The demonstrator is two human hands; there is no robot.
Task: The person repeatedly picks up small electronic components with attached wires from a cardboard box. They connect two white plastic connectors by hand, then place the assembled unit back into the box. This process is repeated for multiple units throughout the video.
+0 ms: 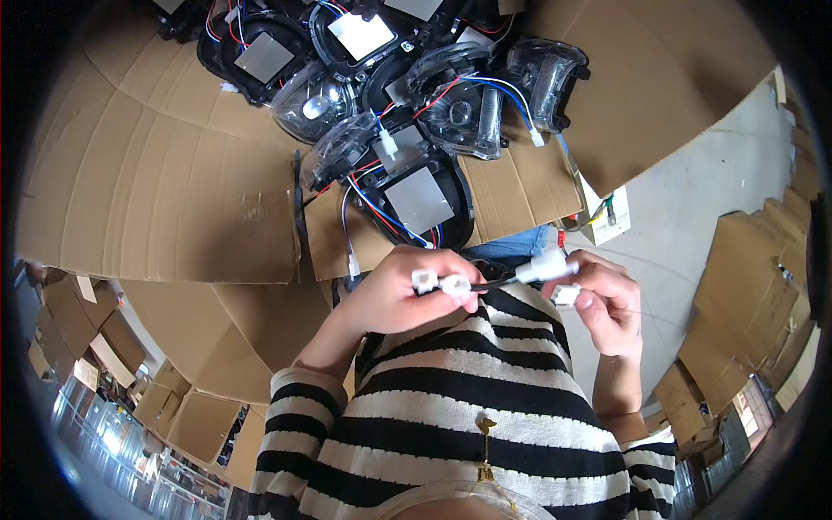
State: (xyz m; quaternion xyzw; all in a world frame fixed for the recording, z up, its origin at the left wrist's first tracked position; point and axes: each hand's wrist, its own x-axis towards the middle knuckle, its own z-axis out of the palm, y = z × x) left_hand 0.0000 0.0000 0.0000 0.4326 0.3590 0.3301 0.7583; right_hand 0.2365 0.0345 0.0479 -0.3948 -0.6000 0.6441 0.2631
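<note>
Close in front of my striped top, my left hand (407,290) is closed on a pair of small white plug connectors (440,283). From there a short dark cable (497,282) runs across to a larger white connector (544,267) beside my right hand. My right hand (605,299) pinches another small white connector (565,295) between thumb and fingers. Just beyond my hands lies a black headlight unit (451,186) with a silver square plate (419,203) and red, white and blue wires. A white wire plug (353,265) hangs left of it.
Several clear-lensed headlight units (314,102) are heaped over cardboard (518,186) ahead of me. A large cardboard flap (165,182) spreads at left, another flap (646,82) at right. A white box with coloured wires (611,217) stands on the grey floor; cardboard cartons (737,286) are further right.
</note>
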